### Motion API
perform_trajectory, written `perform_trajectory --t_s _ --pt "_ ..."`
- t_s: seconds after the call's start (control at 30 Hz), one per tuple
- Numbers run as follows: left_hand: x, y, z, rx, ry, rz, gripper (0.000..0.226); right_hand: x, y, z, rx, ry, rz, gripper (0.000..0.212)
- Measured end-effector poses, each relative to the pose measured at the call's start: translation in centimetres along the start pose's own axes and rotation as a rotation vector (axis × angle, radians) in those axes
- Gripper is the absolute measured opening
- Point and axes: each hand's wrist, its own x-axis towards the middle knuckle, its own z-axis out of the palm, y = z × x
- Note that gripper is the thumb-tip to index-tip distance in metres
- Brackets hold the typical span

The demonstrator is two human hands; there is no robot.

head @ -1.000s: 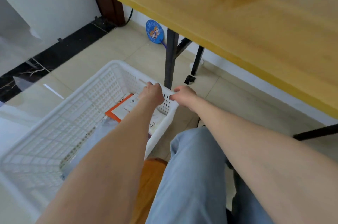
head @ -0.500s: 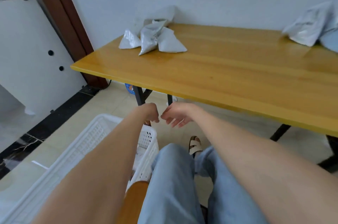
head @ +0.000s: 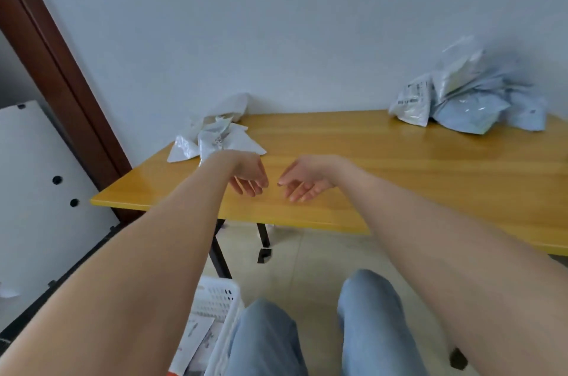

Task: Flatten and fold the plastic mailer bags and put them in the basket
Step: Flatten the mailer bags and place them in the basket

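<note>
Across the middle ran the table (head: 399,166); the wood between its two heaps probably served as flattening room. Crumpled mailer bags (head: 467,105) lay at two o'clock and a smaller heap (head: 215,139) at eleven, both by the wall. At six o'clock sat the basket (head: 218,299), handy beside the knees. The left hand (head: 249,176) and right hand (head: 304,182) hovered near the front edge, empty, loose-fingered, close but apart.

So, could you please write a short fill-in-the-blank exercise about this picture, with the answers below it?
1. The left hand and the right hand hold ____.
2. The white basket stands on the ____, not on the table.
3. The bluish pile of bags lies near the table's ____ end.
4. The white pile of bags lies near the table's ____ end.

Missing words: nothing; floor; right; left.
</note>
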Motion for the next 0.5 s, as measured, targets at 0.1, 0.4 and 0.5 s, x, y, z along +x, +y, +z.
perform_trajectory --t_s 0.1,0.4,0.5 --pt "2.4 4.0 -0.5 0.098 0.192 0.108 0.028 -0.7 1.1 -3.6 0.035 0.150 -0.037 0.016" --pt "12.3 16.8 1.3 0.215 0.360 0.336 0.047 0.1 6.7 -14.6 0.235 0.547 -0.030 0.011" --pt "15.9 20.8 2.1 0.192 0.331 0.400 0.049 1.0 9.1 -18.6 0.265 0.686 0.010 0.021"
